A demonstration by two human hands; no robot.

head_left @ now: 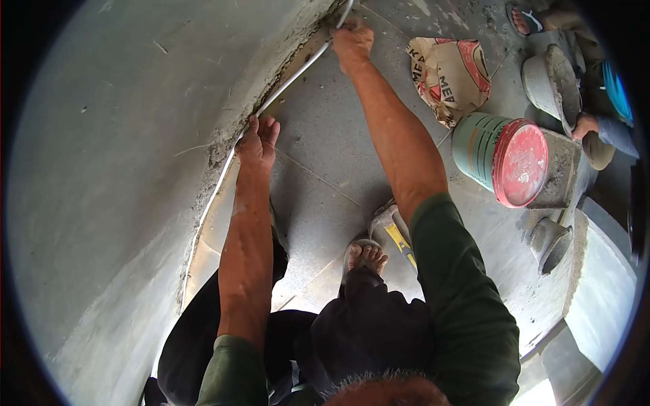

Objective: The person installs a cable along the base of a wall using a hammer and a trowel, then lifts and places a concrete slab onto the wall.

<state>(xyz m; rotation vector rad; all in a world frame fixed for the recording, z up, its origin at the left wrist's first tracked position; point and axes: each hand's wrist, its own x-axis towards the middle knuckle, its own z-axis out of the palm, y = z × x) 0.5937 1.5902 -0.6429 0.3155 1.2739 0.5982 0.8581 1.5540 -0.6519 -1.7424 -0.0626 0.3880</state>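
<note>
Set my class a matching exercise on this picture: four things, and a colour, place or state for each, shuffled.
Things:
1. White strip
2. Bucket
3. Paper bag
4. Right hand

Descriptions:
A. Crumpled, with printed letters
B. Gripping near the top of the picture
C. Running along the foot of the wall
D. Pale green and red

Pairs: 1-C, 2-D, 3-A, 4-B

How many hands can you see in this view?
3: the left hand at the white strip, the right hand farther up along it, and a co-worker's hand by the gray basin. Others may be hidden.
</note>
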